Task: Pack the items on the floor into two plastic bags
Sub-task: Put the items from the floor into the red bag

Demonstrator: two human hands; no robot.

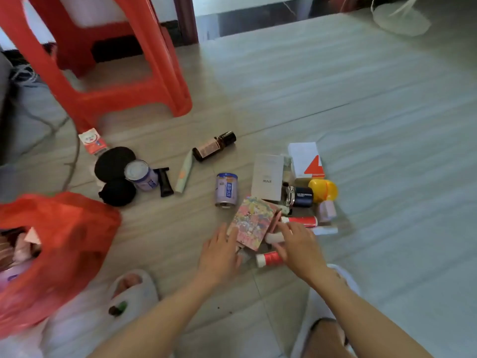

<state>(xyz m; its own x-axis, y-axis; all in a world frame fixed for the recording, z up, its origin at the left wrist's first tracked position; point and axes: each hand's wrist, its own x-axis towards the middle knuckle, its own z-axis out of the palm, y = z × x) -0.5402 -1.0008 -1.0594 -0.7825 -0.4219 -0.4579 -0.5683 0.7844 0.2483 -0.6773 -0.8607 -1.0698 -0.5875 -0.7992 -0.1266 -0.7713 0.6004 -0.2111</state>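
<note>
A red plastic bag (67, 239) stands open at the left with several items inside. My left hand (219, 254) lies flat, fingers touching the near edge of a colourful patterned box (253, 222). My right hand (296, 248) reaches over a white tube (273, 237) and a red-and-white tube (268, 259); whether it grips either is unclear. Around them lie a second red tube (300, 220), a purple can (226, 189), another can (142, 175), a brown bottle (214, 146), white boxes (267, 177), a dark jar (300, 196) and a yellow container (324, 189).
A red plastic stool (103, 73) stands at the back left. Black round pads (113, 161), a black tube (165, 182) and a pale green tube (184, 171) lie on the tiled floor. My slippered feet (134, 290) are at the bottom.
</note>
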